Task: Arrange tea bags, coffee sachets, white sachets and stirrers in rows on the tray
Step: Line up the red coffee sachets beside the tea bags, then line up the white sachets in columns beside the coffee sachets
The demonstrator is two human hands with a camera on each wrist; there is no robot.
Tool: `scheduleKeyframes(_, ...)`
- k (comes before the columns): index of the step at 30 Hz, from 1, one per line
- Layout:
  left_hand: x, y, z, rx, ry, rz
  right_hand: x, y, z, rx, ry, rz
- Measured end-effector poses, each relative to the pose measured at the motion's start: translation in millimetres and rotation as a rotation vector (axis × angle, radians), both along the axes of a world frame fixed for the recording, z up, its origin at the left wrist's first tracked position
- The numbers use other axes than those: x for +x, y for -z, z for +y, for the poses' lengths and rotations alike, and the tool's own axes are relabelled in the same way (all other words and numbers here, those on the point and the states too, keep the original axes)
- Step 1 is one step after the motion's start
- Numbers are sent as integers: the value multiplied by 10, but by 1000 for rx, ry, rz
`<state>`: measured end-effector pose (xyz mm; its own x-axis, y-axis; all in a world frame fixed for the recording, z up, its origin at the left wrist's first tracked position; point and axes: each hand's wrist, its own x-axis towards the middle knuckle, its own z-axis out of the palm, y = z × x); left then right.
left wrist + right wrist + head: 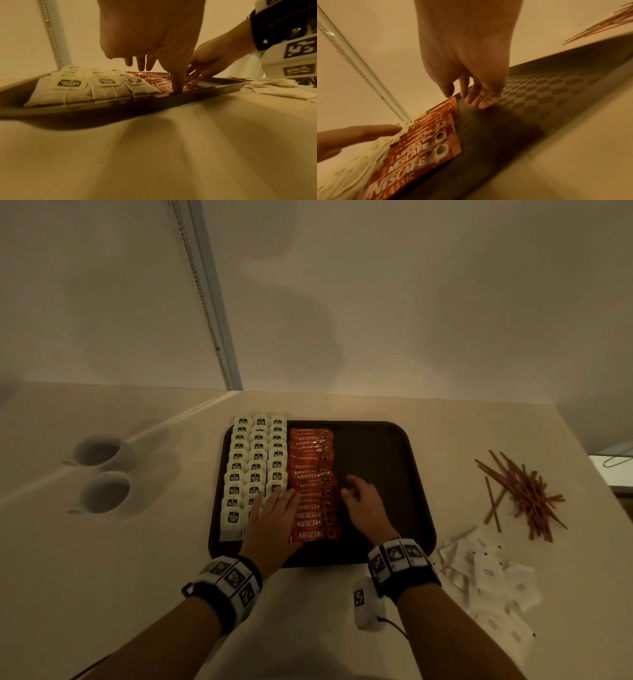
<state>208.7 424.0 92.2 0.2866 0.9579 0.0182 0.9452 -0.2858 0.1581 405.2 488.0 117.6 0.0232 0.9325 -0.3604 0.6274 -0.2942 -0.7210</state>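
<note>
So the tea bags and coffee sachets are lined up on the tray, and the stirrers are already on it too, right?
Not quite. The head view shows the stirrers lying in a loose pile on the counter, right of the tray. The tea bags and coffee sachets are lined up on it.

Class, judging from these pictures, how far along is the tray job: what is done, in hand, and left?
Done: tea bags fill three rows on the tray. In hand: the left hand and right hand flank the coffee sachets, apparently straightening that row. Left: white sachets and stirrers lie loose on the counter.
</note>
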Motion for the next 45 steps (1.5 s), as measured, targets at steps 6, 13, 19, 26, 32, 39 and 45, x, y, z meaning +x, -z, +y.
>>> scheduleKeyframes(6,-9,125,-8,18,-16,-2,-159,1,146,-176,-129,-202)
scheduleKeyframes(13,-36,160,-9,64,-36,-36,-215,5,96,-176,-143,-225)
scheduleKeyframes(19,-28,173,-6,32,-55,-35,-232,-86,171,-196,-77,-146)
scheduleKeyframes(26,-21,159,-4,35,-56,-36,-303,-159,509,-262,-93,-157)
scheduleKeyframes(32,-20,125,12,19,-62,-24,-392,-122,563,-260,-93,-178)
scheduleKeyframes(39,-19,67,3,-27,-59,-36,-473,-154,727,-257,-29,-169)
scheduleKeyframes(45,-8,72,-11,-50,-46,-48,-408,-221,802,-267,-25,-111)
